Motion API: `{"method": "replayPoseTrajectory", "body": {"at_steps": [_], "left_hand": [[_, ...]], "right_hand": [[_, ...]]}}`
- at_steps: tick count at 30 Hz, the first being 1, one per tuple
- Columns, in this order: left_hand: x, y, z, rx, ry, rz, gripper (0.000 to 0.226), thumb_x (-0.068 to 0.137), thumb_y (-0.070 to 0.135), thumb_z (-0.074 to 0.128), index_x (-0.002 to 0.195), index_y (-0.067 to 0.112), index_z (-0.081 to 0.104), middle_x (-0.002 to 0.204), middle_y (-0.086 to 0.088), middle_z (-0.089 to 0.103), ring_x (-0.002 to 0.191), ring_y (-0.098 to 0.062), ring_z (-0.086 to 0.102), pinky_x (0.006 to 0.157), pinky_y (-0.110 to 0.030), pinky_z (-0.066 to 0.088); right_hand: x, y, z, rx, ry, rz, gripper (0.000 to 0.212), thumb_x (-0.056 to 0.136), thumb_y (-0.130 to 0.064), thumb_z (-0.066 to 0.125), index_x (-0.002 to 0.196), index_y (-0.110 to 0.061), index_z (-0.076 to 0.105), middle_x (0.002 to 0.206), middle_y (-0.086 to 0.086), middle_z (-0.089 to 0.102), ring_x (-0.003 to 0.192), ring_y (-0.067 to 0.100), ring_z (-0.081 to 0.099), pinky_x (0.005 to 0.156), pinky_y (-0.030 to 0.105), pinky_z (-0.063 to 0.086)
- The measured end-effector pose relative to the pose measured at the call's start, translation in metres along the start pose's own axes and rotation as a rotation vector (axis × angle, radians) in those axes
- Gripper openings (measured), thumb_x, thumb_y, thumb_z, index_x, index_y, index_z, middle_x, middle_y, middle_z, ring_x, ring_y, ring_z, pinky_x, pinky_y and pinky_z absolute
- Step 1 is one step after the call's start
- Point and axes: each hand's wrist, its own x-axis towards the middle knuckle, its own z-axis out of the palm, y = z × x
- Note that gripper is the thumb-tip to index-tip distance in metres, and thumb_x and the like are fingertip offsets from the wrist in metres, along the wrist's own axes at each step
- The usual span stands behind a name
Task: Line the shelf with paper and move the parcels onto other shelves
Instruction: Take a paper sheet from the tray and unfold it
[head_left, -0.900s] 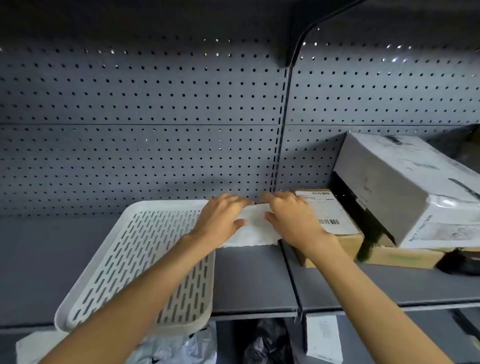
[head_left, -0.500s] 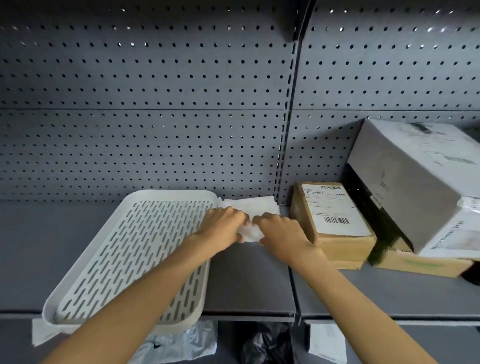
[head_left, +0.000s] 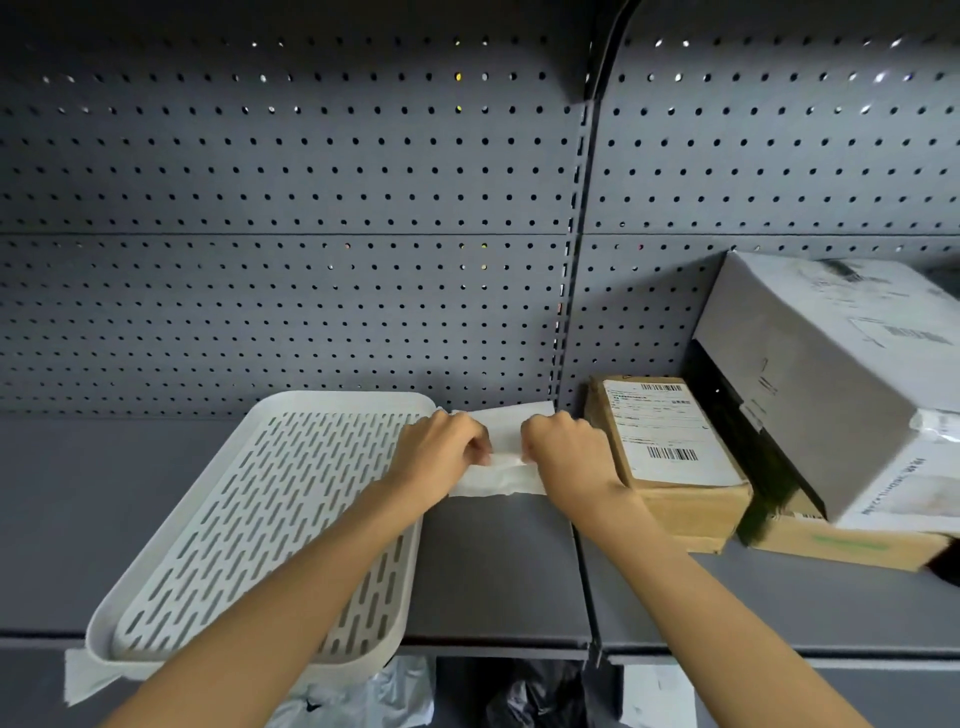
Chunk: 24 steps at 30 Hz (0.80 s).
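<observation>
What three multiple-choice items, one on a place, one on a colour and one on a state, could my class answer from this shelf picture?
1. Where does the white paper lie?
A. inside the tray
B. on the shelf between the tray and the brown parcel
C. on top of the grey box

2. What colour is the slotted tray?
A. white
B. red
C. black

3. What are the two hands doing?
A. hanging idle
B. lifting the tray
C. both pinching the paper

Answers:
1 B: the paper sits on the shelf, with the tray on its left and the brown parcel on its right.
2 A: the tray is plainly white.
3 C: the left hand and the right hand both curl their fingers onto the paper.
</observation>
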Motion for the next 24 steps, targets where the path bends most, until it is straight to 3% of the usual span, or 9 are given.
{"method": "replayPoseTrajectory", "body": {"at_steps": [6, 11, 14, 17, 24], "left_hand": [[0.005, -0.001, -0.004, -0.151, 0.016, -0.058, 0.019, 0.097, 0.015, 0.063, 0.097, 0.025, 0.079, 0.102, 0.009, 0.079, 0.098, -0.016, 0.071, 0.068, -0.024, 0.04], [0.009, -0.007, -0.003, -0.079, -0.16, 0.012, 0.025, 0.097, 0.013, 0.058, 0.105, 0.026, 0.077, 0.112, 0.011, 0.075, 0.106, -0.017, 0.068, 0.078, -0.026, 0.045], [0.019, -0.011, -0.003, -0.102, -0.137, 0.002, 0.027, 0.098, 0.023, 0.064, 0.125, 0.026, 0.07, 0.131, 0.009, 0.069, 0.121, -0.02, 0.063, 0.097, -0.036, 0.051], [0.035, -0.015, -0.003, -0.064, -0.091, 0.006, 0.051, 0.094, 0.029, 0.07, 0.143, 0.023, 0.055, 0.142, 0.002, 0.061, 0.129, -0.023, 0.059, 0.101, -0.04, 0.05], [0.06, -0.022, 0.019, 0.0, -0.161, 0.008, 0.055, 0.089, 0.035, 0.075, 0.137, 0.017, 0.054, 0.137, -0.004, 0.064, 0.129, -0.028, 0.056, 0.105, -0.039, 0.043]], "right_hand": [[0.001, -0.004, -0.005, -0.001, 0.023, 0.031, 0.039, 0.09, 0.003, 0.054, 0.125, -0.014, 0.053, 0.12, 0.011, 0.06, 0.11, 0.033, 0.063, 0.072, 0.033, 0.037], [0.003, -0.006, -0.001, 0.01, -0.013, 0.046, 0.038, 0.092, 0.003, 0.05, 0.125, -0.014, 0.057, 0.12, 0.01, 0.061, 0.109, 0.031, 0.063, 0.072, 0.031, 0.038], [0.01, -0.007, 0.001, 0.042, -0.055, 0.054, 0.032, 0.1, -0.012, 0.048, 0.13, -0.016, 0.055, 0.124, 0.011, 0.059, 0.113, 0.033, 0.061, 0.081, 0.033, 0.044], [0.022, -0.008, 0.001, 0.064, -0.071, 0.065, 0.034, 0.102, -0.021, 0.05, 0.135, -0.016, 0.051, 0.129, 0.012, 0.058, 0.118, 0.034, 0.059, 0.089, 0.037, 0.047], [0.067, -0.008, 0.012, 0.061, -0.151, 0.098, 0.047, 0.097, -0.011, 0.053, 0.142, -0.012, 0.041, 0.142, 0.014, 0.05, 0.134, 0.033, 0.044, 0.102, 0.043, 0.043]]}}
